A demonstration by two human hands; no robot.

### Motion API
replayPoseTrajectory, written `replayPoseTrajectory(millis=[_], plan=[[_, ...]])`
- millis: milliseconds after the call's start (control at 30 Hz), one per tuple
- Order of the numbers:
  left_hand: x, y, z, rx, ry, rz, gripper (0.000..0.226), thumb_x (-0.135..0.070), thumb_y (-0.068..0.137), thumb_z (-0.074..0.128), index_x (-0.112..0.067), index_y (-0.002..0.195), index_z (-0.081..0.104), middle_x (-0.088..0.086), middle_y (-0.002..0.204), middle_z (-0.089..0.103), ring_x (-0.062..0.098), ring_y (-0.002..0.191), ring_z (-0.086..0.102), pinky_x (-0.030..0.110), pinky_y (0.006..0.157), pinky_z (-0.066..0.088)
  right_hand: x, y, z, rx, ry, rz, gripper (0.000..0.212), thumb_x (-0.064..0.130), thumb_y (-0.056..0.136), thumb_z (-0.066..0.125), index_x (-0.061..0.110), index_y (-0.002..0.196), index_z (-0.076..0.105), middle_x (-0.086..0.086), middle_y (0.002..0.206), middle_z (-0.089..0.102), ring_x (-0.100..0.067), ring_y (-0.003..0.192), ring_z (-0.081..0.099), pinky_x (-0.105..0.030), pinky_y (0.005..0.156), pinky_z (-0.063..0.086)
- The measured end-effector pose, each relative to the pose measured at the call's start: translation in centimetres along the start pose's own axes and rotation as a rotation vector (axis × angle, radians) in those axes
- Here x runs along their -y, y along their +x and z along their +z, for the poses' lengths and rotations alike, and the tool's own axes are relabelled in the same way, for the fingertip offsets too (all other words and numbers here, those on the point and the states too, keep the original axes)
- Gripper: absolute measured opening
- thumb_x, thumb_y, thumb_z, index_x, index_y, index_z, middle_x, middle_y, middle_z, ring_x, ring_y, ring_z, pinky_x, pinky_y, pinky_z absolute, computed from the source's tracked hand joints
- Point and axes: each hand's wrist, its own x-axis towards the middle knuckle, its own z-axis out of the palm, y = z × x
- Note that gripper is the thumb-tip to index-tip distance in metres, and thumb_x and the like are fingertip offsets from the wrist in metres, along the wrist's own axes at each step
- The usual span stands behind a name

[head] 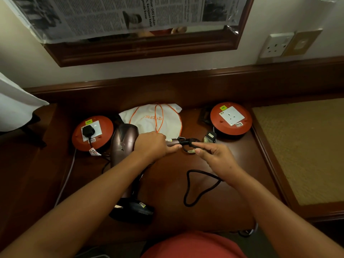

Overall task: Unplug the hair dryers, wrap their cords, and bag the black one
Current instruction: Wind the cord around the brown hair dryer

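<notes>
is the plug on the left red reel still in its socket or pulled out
In. The black plug sits seated in the white socket face of the left red reel, its cord running down off the front edge.

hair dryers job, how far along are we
Done: the bronze hair dryer looks unplugged, right orange reel socket empty. In hand: left hand grips its handle, right hand winds black cord. Left: black plug in left reel, black hair dryer, white drawstring bag.

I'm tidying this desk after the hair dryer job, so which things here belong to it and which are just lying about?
Job:
- bronze hair dryer, held by left hand
- its cord, pinched by right hand
- black hair dryer
- white drawstring bag
- plug in left extension reel

Lying about:
- right extension reel
- newspaper
- wall socket
</notes>
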Motion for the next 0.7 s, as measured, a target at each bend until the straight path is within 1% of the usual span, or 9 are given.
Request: replayPoseTrajectory(millis=[67, 133, 267, 367, 433, 500, 533, 633, 700], plan=[[0.0, 0.2, 0.2, -0.017, -0.045, -0.022, 0.068, -0.085, 0.077, 0.035, -0.02, 0.057, 0.043, -0.003, 0.063, 0.051, 0.018, 0.064, 0.053, 0.026, 0.048, 0.029, -0.5, -0.5, 0.6, 0.022, 0.05, 0.049, 0.03, 0.009, 0.094, 0.054, 0.012, 0.123, 0.062, 0.026, 0.067, 0.054, 0.019, 0.055, 0.05, -0.003, 0.056, 0.039], [0.1, 0.4, 0.3, -0.029, -0.107, -0.05, 0.069, -0.083, 0.078, 0.035, -0.019, 0.056, 0.043, -0.002, 0.061, 0.049, 0.019, 0.063, 0.052, 0.027, 0.048, 0.029, -1.2, -1.1, 1.3, 0.045, 0.124, 0.125, 0.034, 0.013, 0.098, 0.048, 0.017, 0.13, 0.056, 0.025, 0.054, 0.048, 0.012, 0.052, 0.047, -0.007, 0.054, 0.037], [0.7, 0.5, 0.3, -0.042, -0.157, -0.089, 0.069, -0.081, 0.08, 0.035, -0.016, 0.061, 0.051, 0.0, 0.066, 0.054, 0.019, 0.066, 0.053, 0.027, 0.051, 0.031, -2.3, -1.9, 1.9, 0.064, 0.265, 0.226, 0.042, 0.01, 0.1, 0.04, 0.029, 0.137, 0.047, 0.006, 0.063, 0.046, 0.001, 0.05, 0.038, -0.014, 0.05, 0.033], [0.9, 0.5, -0.2, -0.035, -0.17, -0.096, 0.073, -0.083, 0.079, 0.033, -0.015, 0.065, 0.055, -0.001, 0.066, 0.053, 0.02, 0.066, 0.054, 0.027, 0.051, 0.032, -2.8, -2.3, 2.3, 0.099, 0.433, 0.305, 0.044, 0.008, 0.098, 0.043, 0.036, 0.131, 0.049, -0.002, 0.072, 0.05, -0.006, 0.05, 0.037, -0.019, 0.045, 0.029], [0.7, 0.5, -0.6, -0.044, -0.181, -0.086, 0.072, -0.083, 0.079, 0.032, -0.016, 0.062, 0.052, -0.001, 0.066, 0.053, 0.02, 0.066, 0.053, 0.028, 0.053, 0.035, -3.2, -2.4, 2.6, 0.136, 0.57, 0.367, 0.034, 0.008, 0.098, 0.045, 0.029, 0.123, 0.054, -0.003, 0.073, 0.048, -0.008, 0.048, 0.033, -0.02, 0.043, 0.023], [0.3, 0.5, -1.1, -0.05, -0.192, -0.066, 0.07, -0.084, 0.078, 0.031, -0.018, 0.061, 0.049, -0.001, 0.067, 0.054, 0.02, 0.067, 0.053, 0.029, 0.055, 0.039, -3.5, -2.4, 2.9, 0.183, 0.636, 0.41, 0.021, 0.012, 0.099, 0.044, 0.016, 0.114, 0.058, -0.002, 0.071, 0.045, -0.008, 0.047, 0.029, -0.021, 0.042, 0.02], [0.2, 0.5, -1.3, -0.052, -0.202, -0.057, 0.07, -0.084, 0.078, 0.03, -0.018, 0.061, 0.049, -0.001, 0.067, 0.055, 0.02, 0.067, 0.054, 0.03, 0.056, 0.04, -3.6, -2.4, 3.1, 0.201, 0.65, 0.424, 0.019, 0.016, 0.099, 0.044, 0.011, 0.109, 0.06, -0.001, 0.069, 0.044, -0.009, 0.046, 0.027, -0.021, 0.042, 0.019], [0.0, 0.6, -2.1, -0.054, -0.242, -0.05, 0.072, -0.083, 0.078, 0.03, -0.016, 0.06, 0.049, 0.001, 0.067, 0.056, 0.02, 0.067, 0.055, 0.032, 0.058, 0.042, -3.9, -2.3, 3.3, 0.226, 0.665, 0.457, 0.027, 0.03, 0.098, 0.045, 0.008, 0.097, 0.061, 0.001, 0.059, 0.038, -0.009, 0.042, 0.023, -0.019, 0.039, 0.018], [0.1, 0.6, -2.4, -0.052, -0.249, -0.043, 0.072, -0.083, 0.078, 0.031, -0.015, 0.06, 0.049, 0.001, 0.066, 0.056, 0.02, 0.066, 0.055, 0.032, 0.058, 0.042, -4.1, -2.4, 3.3, 0.245, 0.664, 0.473, 0.032, 0.038, 0.097, 0.046, 0.01, 0.095, 0.06, 0.002, 0.055, 0.033, -0.009, 0.04, 0.021, -0.018, 0.037, 0.018]])
